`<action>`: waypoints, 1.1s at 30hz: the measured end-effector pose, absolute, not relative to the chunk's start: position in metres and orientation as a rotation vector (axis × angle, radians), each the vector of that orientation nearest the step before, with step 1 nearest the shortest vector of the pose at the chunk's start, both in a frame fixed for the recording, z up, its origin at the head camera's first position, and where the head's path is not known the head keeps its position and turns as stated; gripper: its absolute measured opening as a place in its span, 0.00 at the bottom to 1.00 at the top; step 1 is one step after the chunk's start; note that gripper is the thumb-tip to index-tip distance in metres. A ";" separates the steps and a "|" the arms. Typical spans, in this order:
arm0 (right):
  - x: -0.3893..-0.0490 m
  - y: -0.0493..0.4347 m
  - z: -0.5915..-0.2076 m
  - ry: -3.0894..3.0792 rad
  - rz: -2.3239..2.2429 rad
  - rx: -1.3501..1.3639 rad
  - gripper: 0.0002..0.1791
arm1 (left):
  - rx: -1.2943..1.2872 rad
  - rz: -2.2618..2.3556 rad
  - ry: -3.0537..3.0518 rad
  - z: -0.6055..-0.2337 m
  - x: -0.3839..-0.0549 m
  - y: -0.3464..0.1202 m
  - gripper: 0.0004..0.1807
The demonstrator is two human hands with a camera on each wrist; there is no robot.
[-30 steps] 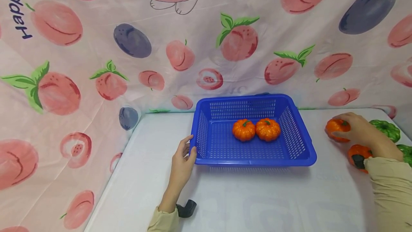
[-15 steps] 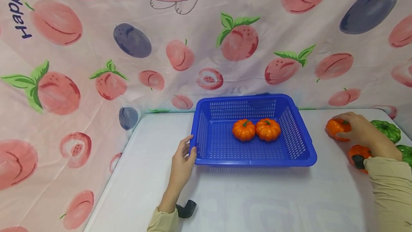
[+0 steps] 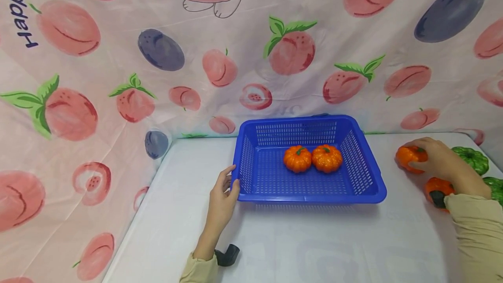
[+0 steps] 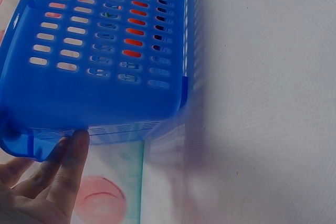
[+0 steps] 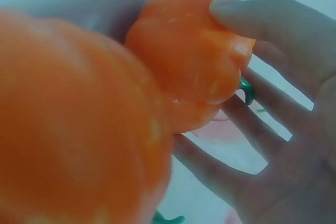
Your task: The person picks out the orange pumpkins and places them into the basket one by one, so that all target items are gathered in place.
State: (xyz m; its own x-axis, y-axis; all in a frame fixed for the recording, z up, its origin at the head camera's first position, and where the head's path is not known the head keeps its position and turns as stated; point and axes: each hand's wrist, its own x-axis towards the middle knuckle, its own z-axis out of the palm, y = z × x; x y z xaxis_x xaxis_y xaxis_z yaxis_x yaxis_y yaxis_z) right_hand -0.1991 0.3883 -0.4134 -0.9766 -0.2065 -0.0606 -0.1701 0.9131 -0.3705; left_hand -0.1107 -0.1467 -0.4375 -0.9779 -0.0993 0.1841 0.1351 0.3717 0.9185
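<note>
A fruit-print cloth is hanging behind and to the left of the blue basket, which is standing on a white counter. Inside the basket two orange pumpkins are sitting side by side, touching. At the basket's left rim the left hand is holding on, its thumb and fingers curling round the edge. Well to the right of the basket, the right hand is gripping a third pumpkin between thumb and fingers. A fourth pumpkin is lying right of the basket too, nearer the person, with a black wrist camera partly hiding it. Farthest right of the basket, two green pumpkins are resting, partly behind the right arm.
</note>
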 end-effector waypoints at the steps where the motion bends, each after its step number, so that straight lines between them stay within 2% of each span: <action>1: -0.199 0.387 -0.413 2.976 -0.568 -0.293 0.29 | -0.028 -1.646 -2.427 -0.438 -0.111 -0.147 0.23; 8: -0.194 0.380 -0.409 3.046 -0.573 -0.380 0.26 | -0.038 -1.657 -2.406 -0.437 -0.111 -0.146 0.23; 33: -0.175 0.349 -0.382 3.128 -0.612 -0.414 0.29 | -0.023 -1.643 -2.428 -0.438 -0.111 -0.146 0.23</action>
State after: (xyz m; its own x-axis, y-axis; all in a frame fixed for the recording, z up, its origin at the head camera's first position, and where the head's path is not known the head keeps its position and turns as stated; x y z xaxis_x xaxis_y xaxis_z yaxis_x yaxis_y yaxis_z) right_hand -0.1749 0.3492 -0.3817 -0.9642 -0.2368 0.1198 -0.2645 0.8943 -0.3609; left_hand -0.1107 -0.1464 -0.4378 -0.9778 -0.1043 0.1817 0.1298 0.3787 0.9164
